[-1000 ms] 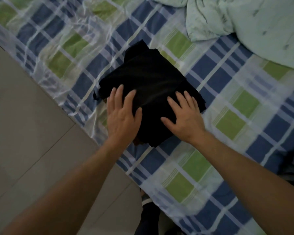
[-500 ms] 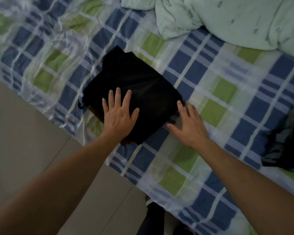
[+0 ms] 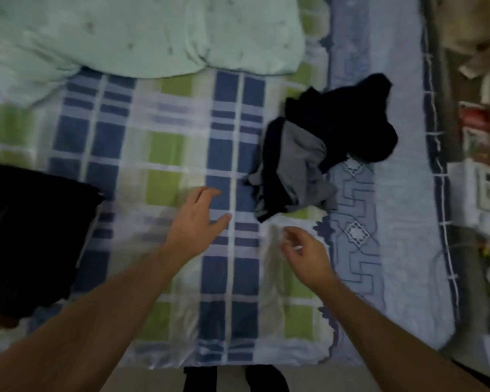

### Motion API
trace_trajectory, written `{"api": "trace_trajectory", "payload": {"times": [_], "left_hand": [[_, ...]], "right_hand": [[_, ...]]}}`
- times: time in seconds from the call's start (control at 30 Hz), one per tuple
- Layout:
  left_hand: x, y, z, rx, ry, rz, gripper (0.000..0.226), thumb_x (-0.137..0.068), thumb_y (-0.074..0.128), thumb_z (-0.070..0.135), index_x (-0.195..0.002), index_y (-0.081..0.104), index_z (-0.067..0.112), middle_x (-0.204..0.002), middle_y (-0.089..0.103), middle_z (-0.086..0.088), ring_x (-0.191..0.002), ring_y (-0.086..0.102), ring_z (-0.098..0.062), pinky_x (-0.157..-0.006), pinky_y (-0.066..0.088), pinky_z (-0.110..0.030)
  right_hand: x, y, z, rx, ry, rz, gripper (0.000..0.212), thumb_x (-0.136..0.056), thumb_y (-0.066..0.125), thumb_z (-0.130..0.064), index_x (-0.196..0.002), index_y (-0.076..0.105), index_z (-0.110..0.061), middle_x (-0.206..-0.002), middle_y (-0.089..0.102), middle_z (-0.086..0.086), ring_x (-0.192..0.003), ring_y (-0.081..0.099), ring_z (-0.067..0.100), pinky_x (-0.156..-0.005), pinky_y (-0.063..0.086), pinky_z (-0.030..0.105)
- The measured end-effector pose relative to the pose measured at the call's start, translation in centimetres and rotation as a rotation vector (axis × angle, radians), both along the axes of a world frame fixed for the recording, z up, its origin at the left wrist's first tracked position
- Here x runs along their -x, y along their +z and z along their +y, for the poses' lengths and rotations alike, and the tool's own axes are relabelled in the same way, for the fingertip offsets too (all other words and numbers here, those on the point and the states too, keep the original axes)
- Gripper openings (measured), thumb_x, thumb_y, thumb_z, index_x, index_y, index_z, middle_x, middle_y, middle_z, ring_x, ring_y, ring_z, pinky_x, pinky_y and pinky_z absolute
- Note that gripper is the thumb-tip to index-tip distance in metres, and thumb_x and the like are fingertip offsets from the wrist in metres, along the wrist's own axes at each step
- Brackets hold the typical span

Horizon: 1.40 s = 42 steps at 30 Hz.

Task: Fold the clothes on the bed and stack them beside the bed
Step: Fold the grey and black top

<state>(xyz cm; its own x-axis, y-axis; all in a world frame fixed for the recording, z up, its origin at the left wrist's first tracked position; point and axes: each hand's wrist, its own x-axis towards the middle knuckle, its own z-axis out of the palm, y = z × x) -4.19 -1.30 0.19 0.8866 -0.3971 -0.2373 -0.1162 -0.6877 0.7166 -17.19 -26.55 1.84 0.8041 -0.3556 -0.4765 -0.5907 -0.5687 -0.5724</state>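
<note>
A folded black garment (image 3: 31, 239) lies at the left edge of the bed, on the checked sheet (image 3: 164, 154). A loose heap of dark and grey clothes (image 3: 320, 154) sits crumpled at the centre right. My left hand (image 3: 198, 219) hovers over the sheet with relaxed, spread fingers, holding nothing, a short way left of the heap. My right hand (image 3: 303, 250) hangs just below the heap with loosely curled fingers, also holding nothing. The view is blurred.
A pale green blanket (image 3: 142, 35) is bunched across the top of the bed. A light blue patterned cover (image 3: 393, 193) runs down the right side. Cluttered items (image 3: 481, 171) stand beyond the bed's right edge. Floor (image 3: 142, 380) shows at the bottom.
Both hands have left the folded black garment and moved right toward the crumpled heap. My view has swung right, so the folded garment now sits at the left edge.
</note>
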Motion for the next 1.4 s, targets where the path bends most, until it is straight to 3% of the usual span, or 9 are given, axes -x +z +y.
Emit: {"api": "trace_trajectory", "payload": {"times": [0.2,0.3,0.43,0.63,0.87,0.97,1.1,1.27,1.4], "left_hand": [[-3.2,0.0,-13.0,0.147,0.186,0.383,0.12,-0.059,0.075,0.084,-0.156,0.021,0.04,-0.162,0.03,0.004,-0.142,0.04,-0.023,-0.11,0.042,-0.045],[-4.6,-0.5,-17.9,0.147,0.365,0.515,0.107,-0.072,0.084,0.057,-0.156,0.024,0.03,-0.149,0.05,-0.005,-0.127,0.055,-0.029,-0.095,0.051,-0.04],[-2.4,-0.1,-20.7,0.081,0.445,0.429,0.055,-0.091,0.066,0.02,-0.141,0.042,0.019,-0.124,0.062,-0.007,-0.094,0.061,-0.022,-0.082,0.055,-0.041],[6.9,5.6,-22.8,0.075,0.182,0.236,0.04,-0.083,0.064,0.013,-0.117,0.06,0.034,-0.115,0.066,0.008,-0.1,0.066,-0.012,-0.083,0.058,-0.032],[13.8,11.7,-23.5,0.103,0.015,0.467,0.036,-0.093,0.07,0.019,-0.128,0.066,0.027,-0.117,0.07,0.011,-0.104,0.067,-0.005,-0.094,0.059,-0.035],[14.0,14.7,-22.1,0.164,0.197,0.489,0.018,-0.096,0.07,0.02,-0.109,0.074,0.031,-0.097,0.074,0.01,-0.089,0.072,-0.008,-0.085,0.062,-0.037],[13.3,18.9,-20.7,0.177,0.265,0.193,0.022,-0.094,0.072,0.021,-0.096,0.066,0.042,-0.089,0.07,0.019,-0.081,0.067,-0.003,-0.067,0.055,-0.017],[12.1,24.4,-22.5,0.371,0.092,0.346,0.051,-0.085,0.067,0.022,-0.126,0.056,0.051,-0.119,0.065,0.027,-0.114,0.063,-0.002,-0.091,0.055,-0.023],[12.1,29.1,-24.8,0.438,-0.127,0.379,0.087,-0.08,0.057,0.001,-0.154,0.035,0.041,-0.142,0.051,0.033,-0.136,0.049,0.001,-0.105,0.051,-0.028]], "right_hand": [[1.8,-0.8,-9.2,-0.045,-0.245,-0.038,0.022,-0.096,0.063,0.0,-0.117,0.07,-0.002,-0.087,0.068,-0.01,-0.069,0.062,-0.014,-0.065,0.043,0.001],[2.4,-1.0,-10.7,-0.11,-0.266,-0.044,0.023,-0.095,0.064,-0.002,-0.117,0.071,-0.003,-0.092,0.069,-0.004,-0.079,0.063,-0.006,-0.075,0.042,-0.001],[3.5,-0.7,-11.1,-0.337,-0.406,-0.086,0.033,-0.097,0.064,-0.004,-0.129,0.065,-0.01,-0.086,0.068,-0.005,-0.075,0.062,0.005,-0.076,0.05,0.012],[3.1,2.2,-9.6,-0.914,-0.704,-0.183,0.03,-0.099,0.066,-0.024,-0.127,0.063,-0.034,-0.117,0.076,0.0,-0.097,0.075,0.017,-0.074,0.061,0.033],[4.4,7.1,-8.8,-1.054,-1.04,-0.021,0.05,-0.092,0.076,-0.029,-0.129,0.056,-0.001,-0.118,0.07,0.024,-0.102,0.074,0.037,-0.089,0.06,0.056],[5.8,9.3,-9.8,-1.031,-0.985,-0.031,0.056,-0.093,0.074,-0.026,-0.138,0.051,-0.001,-0.126,0.067,0.024,-0.109,0.07,0.04,-0.096,0.056,0.058],[7.8,13.9,-11.2,-0.82,-0.589,-0.165,0.019,-0.097,0.068,-0.017,-0.111,0.069,-0.029,-0.114,0.075,0.0,-0.107,0.072,0.023,-0.095,0.059,0.044],[10.3,21.4,-13.1,-0.56,-0.07,-0.206,0.023,-0.091,0.055,-0.026,-0.078,0.068,-0.039,-0.079,0.072,-0.016,-0.075,0.067,0.001,-0.068,0.058,0.029],[12.0,27.0,-15.2,-0.478,0.121,-0.226,0.025,-0.097,0.055,-0.015,-0.073,0.06,-0.021,-0.074,0.067,0.001,-0.068,0.062,0.016,-0.063,0.053,0.042]]}}
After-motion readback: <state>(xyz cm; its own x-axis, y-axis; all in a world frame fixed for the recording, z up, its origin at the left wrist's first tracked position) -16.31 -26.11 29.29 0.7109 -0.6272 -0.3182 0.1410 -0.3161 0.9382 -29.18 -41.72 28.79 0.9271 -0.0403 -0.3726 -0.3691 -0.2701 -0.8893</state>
